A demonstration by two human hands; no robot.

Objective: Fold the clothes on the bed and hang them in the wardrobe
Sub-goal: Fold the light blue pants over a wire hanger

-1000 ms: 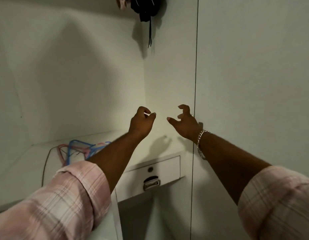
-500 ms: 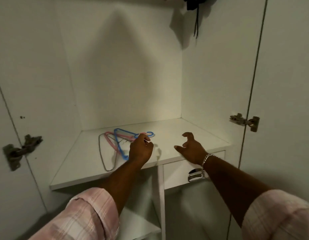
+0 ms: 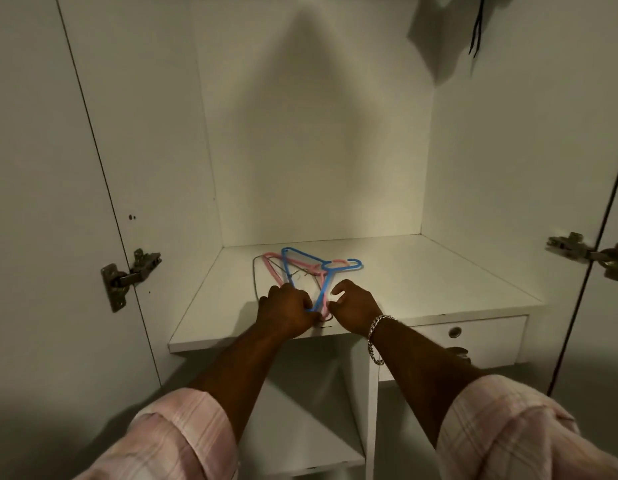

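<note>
A blue plastic hanger [image 3: 302, 254], a pink hanger [image 3: 273, 255] and a thin wire hanger [image 3: 254, 274] lie tangled on the white wardrobe shelf [image 3: 421, 278]. My left hand [image 3: 286, 313] grips the near corner of the blue hanger at the shelf's front edge. My right hand [image 3: 354, 306], with a silver bracelet on its wrist, has its fingers curled round the near end of the pink hanger, right beside the left hand. No clothes from the bed are in view.
Black straps of a hanging garment [image 3: 475, 32] dangle at the top right. A drawer [image 3: 480, 337] sits under the shelf's right half, a lower shelf [image 3: 311, 431] below. Both doors stand wide, with metal hinges on the left [image 3: 130, 275] and right [image 3: 588, 254].
My view swung left and down onto the wardrobe shelf. Both hands dropped from mid-air to the hangers and closed on their near ends.
</note>
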